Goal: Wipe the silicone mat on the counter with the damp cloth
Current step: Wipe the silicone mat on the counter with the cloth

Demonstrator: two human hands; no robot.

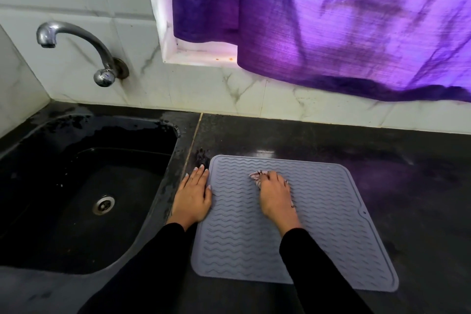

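Mat (318, 232), grey silicone with wavy ridges and rounded corners, lies flat on the dark tabletop (382, 155), just right of the sink and turned slightly askew to the tabletop's edge. On its upper middle sits the cloth (256, 176), a small pale wad with dark markings, mostly covered by the right hand (274, 194). That hand's grip is curled over the cloth, fingers bent down around it and pressing it onto the mat; only the cloth's far tip and a sliver by the wrist peek out. The left hand (195, 196) lies flat at the mat's left edge, its grip spread with fingers straight: palm and fingers mostly on the tabletop, the thumb side overlapping the mat's border. Both forearms are in black sleeves (313, 270). Left of the mat, past a thin seam in the stone, is the black sink (38, 211) with a round metal drain (103, 204); the surround near it looks wet. A chrome tap (84, 46) comes out of the marbled white wall tiles above the sink. Above the mat, a purple curtain (344, 20) hangs over a window recess, its hem reaching below the sill.
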